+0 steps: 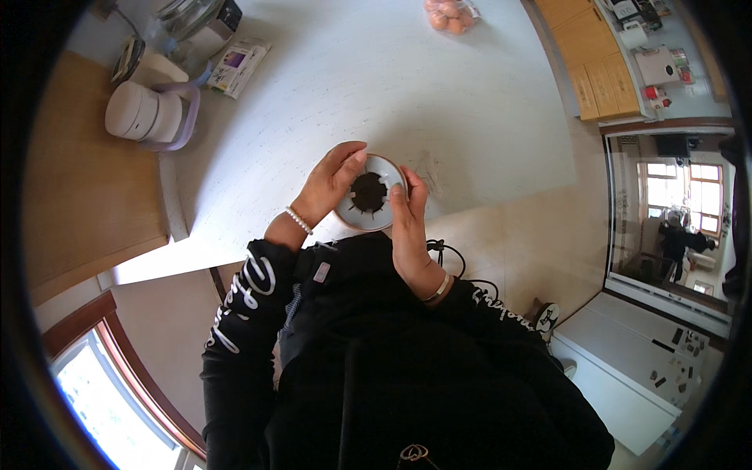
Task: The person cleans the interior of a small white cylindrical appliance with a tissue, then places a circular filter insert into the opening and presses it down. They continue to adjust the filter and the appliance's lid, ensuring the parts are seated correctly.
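Both my hands hold a round, pale dish-like object (389, 168) just above the front edge of the white countertop. It has a thin brownish rim and a dark round middle with small pale tabs and notches around it; its exact kind I cannot make out. My left hand (332, 178), with a beaded bracelet at the wrist, curves around its upper left side, fingers together. On the opposite side my right hand (408, 219) grips the rim, thumb lying over the top and fingers along the outside. The object's underside is hidden.
A plastic bag of eggs (450, 16) lies at the countertop's (470, 102) far edge. At the left stand a white lidded container (141, 112), a white and purple packet (237, 66) and a clear jar (188, 39). A white fridge-like cabinet (627, 368) stands at lower right.
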A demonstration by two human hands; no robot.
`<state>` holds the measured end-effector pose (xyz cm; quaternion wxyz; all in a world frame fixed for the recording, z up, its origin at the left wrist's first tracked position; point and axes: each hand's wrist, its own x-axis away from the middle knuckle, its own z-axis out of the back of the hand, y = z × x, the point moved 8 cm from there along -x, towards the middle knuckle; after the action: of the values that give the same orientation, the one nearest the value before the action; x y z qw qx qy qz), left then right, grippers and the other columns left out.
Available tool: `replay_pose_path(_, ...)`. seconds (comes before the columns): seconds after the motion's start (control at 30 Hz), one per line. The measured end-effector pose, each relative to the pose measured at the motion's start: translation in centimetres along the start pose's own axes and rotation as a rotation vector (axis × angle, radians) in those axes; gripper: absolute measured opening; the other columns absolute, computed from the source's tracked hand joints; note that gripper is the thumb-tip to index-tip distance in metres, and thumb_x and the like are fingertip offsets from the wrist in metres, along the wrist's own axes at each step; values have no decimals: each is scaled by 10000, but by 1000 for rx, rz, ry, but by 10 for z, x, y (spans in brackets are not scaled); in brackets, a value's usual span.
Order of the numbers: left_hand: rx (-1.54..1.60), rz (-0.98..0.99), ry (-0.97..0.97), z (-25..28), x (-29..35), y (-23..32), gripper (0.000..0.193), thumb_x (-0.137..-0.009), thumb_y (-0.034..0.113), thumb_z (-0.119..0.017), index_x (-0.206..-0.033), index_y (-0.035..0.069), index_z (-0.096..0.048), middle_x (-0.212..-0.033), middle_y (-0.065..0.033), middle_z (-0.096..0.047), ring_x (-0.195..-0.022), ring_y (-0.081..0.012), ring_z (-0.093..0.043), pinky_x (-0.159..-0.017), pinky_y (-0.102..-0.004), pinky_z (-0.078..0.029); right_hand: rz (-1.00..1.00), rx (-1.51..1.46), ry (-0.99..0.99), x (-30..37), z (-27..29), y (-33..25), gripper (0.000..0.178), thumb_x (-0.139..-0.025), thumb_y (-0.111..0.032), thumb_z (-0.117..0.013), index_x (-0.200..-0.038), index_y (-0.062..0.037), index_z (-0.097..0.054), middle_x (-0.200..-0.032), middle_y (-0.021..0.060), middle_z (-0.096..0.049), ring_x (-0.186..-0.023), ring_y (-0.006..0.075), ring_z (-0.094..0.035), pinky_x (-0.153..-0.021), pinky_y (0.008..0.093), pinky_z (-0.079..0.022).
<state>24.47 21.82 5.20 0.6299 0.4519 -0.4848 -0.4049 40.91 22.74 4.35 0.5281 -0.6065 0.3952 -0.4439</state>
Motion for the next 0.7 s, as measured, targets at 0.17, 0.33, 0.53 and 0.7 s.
replay_pose_path(0.17,39,-88,181,8,20,-18,418,-959,282,-648,-1289,35,-576,-1224,-143,-608,-1137,-247,-588,-978,-339,-468,-11,137,-118,-18,2,3,404,-1023,-266,-512,-1344,-22,-477,-1288,109,-513,-1222,195,-475,-1063,344,-363)
replay_pose_path(0.33,93,-14,159,4,5,-46,280,-946,81,-628,-1212,12,-580,-1195,-87,-599,-1121,-184,-585,-952,-312,-498,90,261,-117,-51,-9,9,163,-962,-127,-605,-1098,-52,-657,-1053,75,-624,-975,208,-611,-875,322,-491)
replay_pose_path(0.53,-83,-211,134,3,-7,-28,193,-1002,128,-560,-1143,-3,-563,-1099,-70,-587,-1025,-180,-558,-943,-306,-452,406,337,-65,-53,-3,-28,81,-924,-88,-589,-978,-62,-643,-1008,68,-618,-1003,274,-556,-915,387,-431)
replay_pose_path(0.7,68,-146,81,2,-13,-41,123,-996,108,-547,-1060,4,-564,-1028,-58,-565,-985,-155,-536,-919,-302,-448,396,380,-60,-53,-7,-25,110,-917,-86,-592,-1019,-77,-634,-1013,83,-604,-995,289,-545,-914,402,-424)
